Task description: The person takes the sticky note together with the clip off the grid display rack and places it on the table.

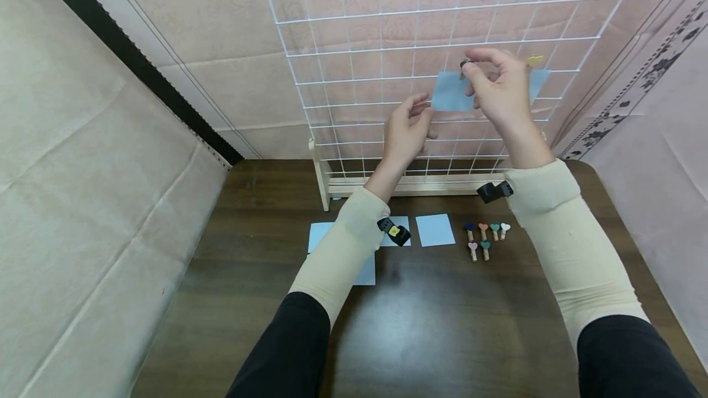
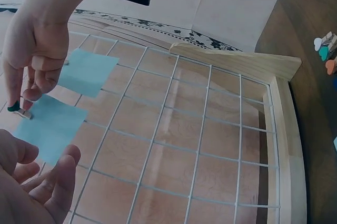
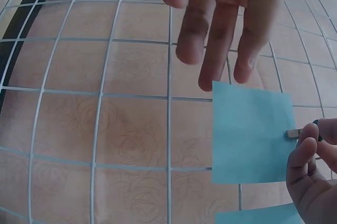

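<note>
A white wire grid rack (image 1: 286,55) stands upright behind the table. A square blue paper sheet (image 1: 449,94) lies against its wires. At the sheet's upper edge is a small wooden clothespin (image 3: 293,134) with a dark green top, and my right hand (image 1: 500,88) pinches it between thumb and forefinger. My left hand (image 1: 406,128), fingers loosely bent and holding nothing, is just beside the sheet's lower left corner. To the right hangs another blue sheet (image 1: 538,83), topped by a yellow clothespin (image 1: 534,61) and partly hidden by my right hand.
On the brown table (image 1: 431,336) lie several blue sheets (image 1: 435,230), some partly covered by my left forearm. Several heart-topped clothespins (image 1: 485,250) are grouped right of them. The rack's wooden base (image 1: 420,186) runs along the table's back. Pale cloth (image 1: 110,201) hangs around the sides.
</note>
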